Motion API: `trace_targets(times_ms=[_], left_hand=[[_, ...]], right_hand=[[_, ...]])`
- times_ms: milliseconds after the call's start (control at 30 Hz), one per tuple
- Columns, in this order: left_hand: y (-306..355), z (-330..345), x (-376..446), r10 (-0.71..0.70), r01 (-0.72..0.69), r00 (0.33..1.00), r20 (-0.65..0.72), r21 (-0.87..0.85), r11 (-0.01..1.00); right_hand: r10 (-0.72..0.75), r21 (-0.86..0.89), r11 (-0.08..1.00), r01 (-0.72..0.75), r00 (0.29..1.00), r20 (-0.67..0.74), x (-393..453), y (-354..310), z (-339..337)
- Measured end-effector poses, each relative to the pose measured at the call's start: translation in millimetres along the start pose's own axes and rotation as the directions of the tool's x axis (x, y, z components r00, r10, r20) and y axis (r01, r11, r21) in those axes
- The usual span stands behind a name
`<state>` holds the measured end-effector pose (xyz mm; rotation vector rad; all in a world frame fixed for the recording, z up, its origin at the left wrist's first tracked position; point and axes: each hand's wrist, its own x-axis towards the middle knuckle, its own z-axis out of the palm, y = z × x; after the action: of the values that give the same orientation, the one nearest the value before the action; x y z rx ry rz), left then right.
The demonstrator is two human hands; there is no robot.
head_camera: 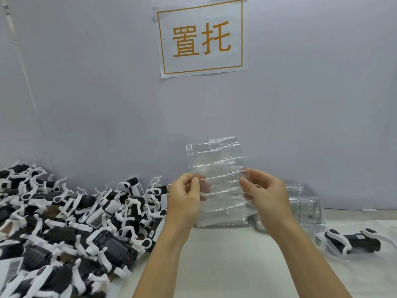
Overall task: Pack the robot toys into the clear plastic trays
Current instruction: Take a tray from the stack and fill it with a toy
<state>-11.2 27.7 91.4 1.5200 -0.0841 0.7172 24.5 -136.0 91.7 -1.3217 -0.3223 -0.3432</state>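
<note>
I hold a clear plastic tray upright in the air, in front of the wall. My left hand pinches its left edge between thumb and fingers. My right hand pinches its right edge the same way. A large heap of black-and-white robot toys covers the table's left side. One robot toy lies in a clear tray at the right edge of the table.
Stacks of clear trays stand against the wall behind my hands. The white table stretches beneath my forearms. A paper sign with orange characters is taped to the grey wall.
</note>
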Motion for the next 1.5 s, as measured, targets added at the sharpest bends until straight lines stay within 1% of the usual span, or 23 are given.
trace_targets(times_ms=[133, 267, 333, 400, 467, 567, 633, 700, 800, 833, 867, 933, 967, 1000, 1033, 1067, 1100, 1133, 1200, 1233, 1300, 1367, 1500], left_hand=[[1, 6, -5, -0.027, 0.032, 0.994, 0.11, -0.048, 0.998], [5, -5, -3, -0.041, 0.049, 0.981, 0.192, -0.035, 0.998], [8, -12, 0, -0.054, 0.058, 0.986, 0.156, -0.022, 0.998], [10, -18, 2, -0.066, 0.068, 0.995, 0.072, -0.019, 0.998], [12, -21, 3, -0.08, 0.078, 0.997, -0.016, -0.063, 0.995], [11, -21, 5, -0.158, 0.13, 0.98, -0.118, -0.219, 0.967], [9, -23, 6, -0.234, 0.169, 0.965, -0.121, -0.395, 0.903], [9, -23, 5, -0.282, 0.193, 0.957, -0.065, -0.583, 0.79], [12, -19, 7, -0.312, 0.194, 0.95, 0.028, -0.835, 0.515], [17, -14, 14, -0.306, 0.19, 0.951, 0.054, -0.88, 0.436], [21, -7, 25, -0.311, 0.193, 0.948, 0.07, -0.904, 0.383], [28, 16, 53, -0.336, 0.223, 0.936, 0.103, -0.914, 0.34], [31, 29, 64, -0.34, 0.278, 0.929, 0.145, -0.881, 0.384], [30, 42, 74, -0.371, 0.349, 0.913, 0.172, -0.8, 0.488], [27, 52, 79, -0.416, 0.428, 0.888, 0.195, -0.679, 0.597], [23, 61, 79, -0.46, 0.501, 0.86, 0.221, -0.536, 0.679], [15, 68, 79, -0.5, 0.539, 0.84, 0.212, -0.437, 0.72], [7, 71, 76, -0.522, 0.54, 0.838, 0.16, -0.383, 0.75], [-3, 72, 68, -0.508, 0.493, 0.86, 0.036, -0.312, 0.812], [-6, 71, 62, -0.495, 0.474, 0.869, 0.003, -0.298, 0.829], [-11, 64, 51, -0.473, 0.443, 0.881, -0.015, -0.329, 0.834], [-13, 53, 35, -0.452, 0.421, 0.892, 0.006, -0.373, 0.827], [-24, 26, 5, -0.4, 0.384, 0.916, -0.021, -0.235, 0.893]], right_hand=[[0.0, -0.082, 0.997, 0.004, 0.999, 0.044, -4, 2, 8], [0.008, -0.135, 0.991, 0.003, 0.997, 0.081, -4, -2, 6], [0.002, -0.164, 0.986, 0.011, 0.997, 0.083, -2, -7, 0], [-0.043, -0.183, 0.982, 0.049, 0.998, 0.038, 0, -17, -11], [-0.119, -0.211, 0.972, 0.105, 0.991, -0.055, 3, -30, -27], [-0.23, -0.374, 0.917, 0.139, 0.95, -0.211, 5, -44, -53], [-0.267, -0.479, 0.872, 0.1, 0.918, -0.294, 5, -47, -63], [-0.277, -0.508, 0.859, 0.06, 0.889, -0.365, 3, -46, -67], [-0.263, -0.448, 0.893, 0.05, 0.864, -0.429, 4, -41, -65], [-0.255, -0.416, 0.908, 0.058, 0.862, -0.438, 6, -39, -64], [-0.248, -0.386, 0.92, 0.066, 0.86, -0.445, 7, -38, -63], [-0.242, -0.358, 0.931, 0.073, 0.857, -0.455, 10, -35, -62], [-0.239, -0.359, 0.931, 0.069, 0.859, -0.453, 11, -34, -61], [-0.232, -0.359, 0.931, 0.066, 0.865, -0.445, 12, -32, -61], [-0.222, -0.353, 0.933, 0.062, 0.874, -0.433, 11, -31, -62], [-0.211, -0.346, 0.936, 0.059, 0.881, -0.423, 11, -30, -62], [-0.201, -0.343, 0.938, 0.052, 0.887, -0.415, 11, -29, -63], [-0.193, -0.345, 0.938, 0.045, 0.891, -0.41, 12, -27, -64], [-0.189, -0.357, 0.933, 0.037, 0.895, -0.403, 11, -23, -65], [-0.186, -0.368, 0.929, 0.03, 0.899, -0.397, 11, -22, -64], [-0.173, -0.388, 0.922, 0.015, 0.91, -0.376, 10, -22, -60], [-0.164, -0.402, 0.916, 0.011, 0.923, -0.349, 8, -21, -55], [-0.199, -0.445, 0.895, 0.036, 0.924, -0.326, 5, -19, -49]])
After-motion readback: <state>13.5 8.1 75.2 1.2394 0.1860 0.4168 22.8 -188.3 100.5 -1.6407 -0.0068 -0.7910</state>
